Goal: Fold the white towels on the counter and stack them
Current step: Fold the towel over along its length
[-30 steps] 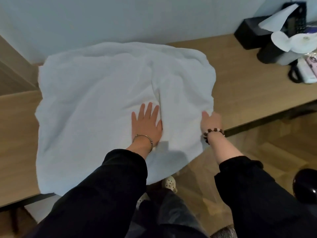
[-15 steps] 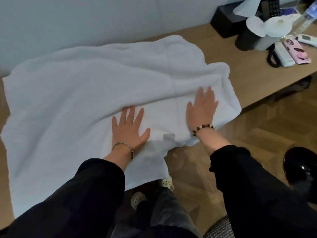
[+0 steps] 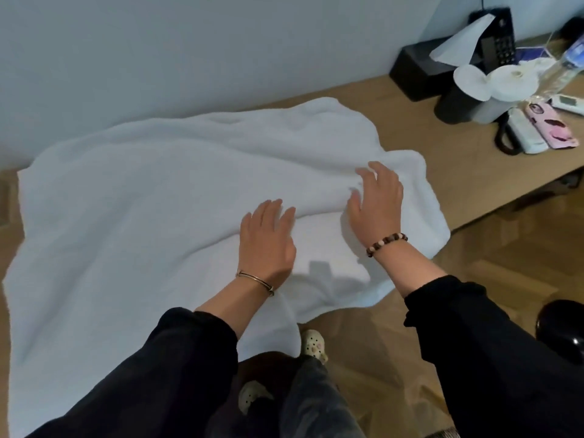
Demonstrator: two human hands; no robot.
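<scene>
White terry cloth covers most of the near counter: one large towel [image 3: 142, 216] lies spread open and rumpled on the wooden counter [image 3: 458, 172]. Its far edge lies close to the pale wall [image 3: 221, 42], and its near edge hangs over the counter's front towards the person's legs. A soft ridge of folds runs across its right half.

The left hand [image 3: 267, 241] lies palm down on the towel near the front edge. Its fingers are straight and held close together, pointing away from the person. A thin metal bangle [image 3: 256, 282] circles that wrist.

The right hand [image 3: 377, 207] sits just to the right, over the ridge of folds. Its fingers are a little apart and gently bent, with the tips touching the cloth. Whether the palm presses down cannot be told. A bead bracelet [image 3: 387, 243] sits on that wrist. Neither hand grips the cloth. Both arms wear black sleeves [image 3: 158, 374].

Further right, clear of the towel, stands a black tissue box [image 3: 414, 71] with a tissue [image 3: 461, 42] sticking up. Near it are a dark cup [image 3: 455, 102], a roll of white paper [image 3: 508, 82], a white remote [image 3: 526, 131] and a phone in a pink case [image 3: 550, 124]. A clear bottle [image 3: 565, 67] stands at the frame's edge.

Below the counter are a wooden parquet floor [image 3: 505, 263] and a pale clog [image 3: 313, 343] on the person's foot.
</scene>
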